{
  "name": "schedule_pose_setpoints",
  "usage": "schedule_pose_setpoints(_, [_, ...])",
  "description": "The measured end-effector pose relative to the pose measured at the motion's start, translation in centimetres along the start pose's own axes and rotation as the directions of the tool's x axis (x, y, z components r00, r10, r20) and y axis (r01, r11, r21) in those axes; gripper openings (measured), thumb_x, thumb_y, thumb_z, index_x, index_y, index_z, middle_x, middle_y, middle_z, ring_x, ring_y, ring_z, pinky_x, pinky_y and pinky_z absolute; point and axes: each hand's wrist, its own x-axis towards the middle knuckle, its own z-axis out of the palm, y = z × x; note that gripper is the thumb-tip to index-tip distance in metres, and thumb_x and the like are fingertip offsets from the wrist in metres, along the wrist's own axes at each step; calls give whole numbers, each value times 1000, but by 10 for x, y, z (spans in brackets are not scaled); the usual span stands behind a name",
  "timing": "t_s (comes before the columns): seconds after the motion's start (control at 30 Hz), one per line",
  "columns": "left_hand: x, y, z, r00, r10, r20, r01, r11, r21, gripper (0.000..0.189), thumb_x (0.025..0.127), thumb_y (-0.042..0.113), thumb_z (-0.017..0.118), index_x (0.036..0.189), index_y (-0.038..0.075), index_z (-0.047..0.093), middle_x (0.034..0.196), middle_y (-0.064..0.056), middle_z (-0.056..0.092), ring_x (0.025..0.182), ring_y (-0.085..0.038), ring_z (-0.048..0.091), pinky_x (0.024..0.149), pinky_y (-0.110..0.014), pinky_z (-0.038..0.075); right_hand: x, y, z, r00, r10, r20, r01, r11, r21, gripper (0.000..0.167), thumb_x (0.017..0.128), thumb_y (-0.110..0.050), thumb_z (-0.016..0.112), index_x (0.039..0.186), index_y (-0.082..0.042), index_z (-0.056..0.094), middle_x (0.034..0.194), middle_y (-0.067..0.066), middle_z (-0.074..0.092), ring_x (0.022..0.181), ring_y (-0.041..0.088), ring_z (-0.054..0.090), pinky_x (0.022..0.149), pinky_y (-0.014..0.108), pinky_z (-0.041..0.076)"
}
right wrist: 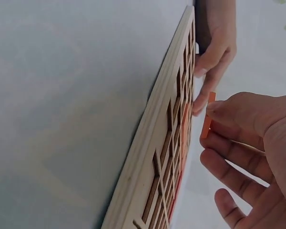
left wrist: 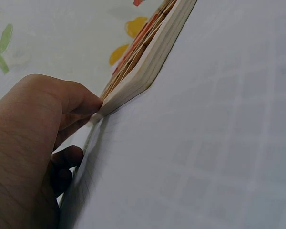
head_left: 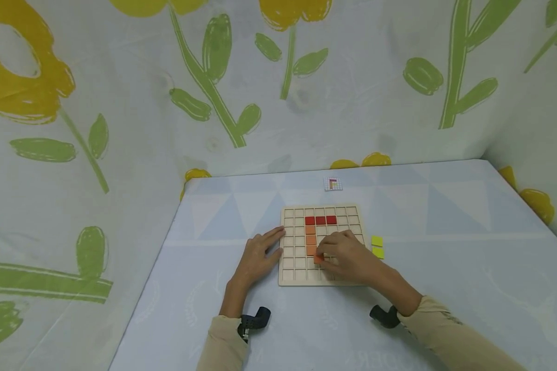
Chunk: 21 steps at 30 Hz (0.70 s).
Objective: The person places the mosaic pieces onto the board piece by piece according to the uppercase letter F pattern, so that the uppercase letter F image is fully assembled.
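A wooden grid board lies on the table, its square cells edged by raised strips. Three red tiles sit in a row near its top, with a column of orange tiles running down from the leftmost one. My right hand pinches a loose orange tile between thumb and fingertips, just above the board by the column's lower end. At the board's left edge, my left hand rests with fingertips and thumb touching the rim, as the left wrist view shows its fingers there.
Two yellow tiles lie on the table right of the board. Behind the board is a small printed card with a coloured grid pattern. A flower-print cloth wall rises at the table's back edge.
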Motion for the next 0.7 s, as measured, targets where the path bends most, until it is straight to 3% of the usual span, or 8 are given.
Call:
schedule_pose_setpoints(0.1, [0,0,0,1000,3,-6,-3,1000,-3,48,98,26,60,145,19,57,151,11,48,101,-18,55,82,-39,35,2,-2,3,1000,-9,8,9,1000,-1,13,84,-22,82,95,-18,77,100,-6,71,101,16,63,90,43,43])
schedule_pose_setpoints(0.33, [0,1,-1,1000,-1,2,1,1000,-10,49,98,26,60,146,19,55,151,10,48,129,-20,52,90,-44,36,5,-3,11,999,-43,26,44,998,-39,11,83,-18,82,93,-15,78,97,-5,71,99,17,63,87,44,44])
schedule_pose_setpoints(0.7, [0,1,0,1000,-12,2,12,1000,16,49,97,27,60,146,21,56,151,12,48,104,-18,56,83,-39,35,9,-5,20,998,-63,20,65,995,-76,5,83,-16,80,88,-16,78,97,-5,68,95,16,62,86,41,45])
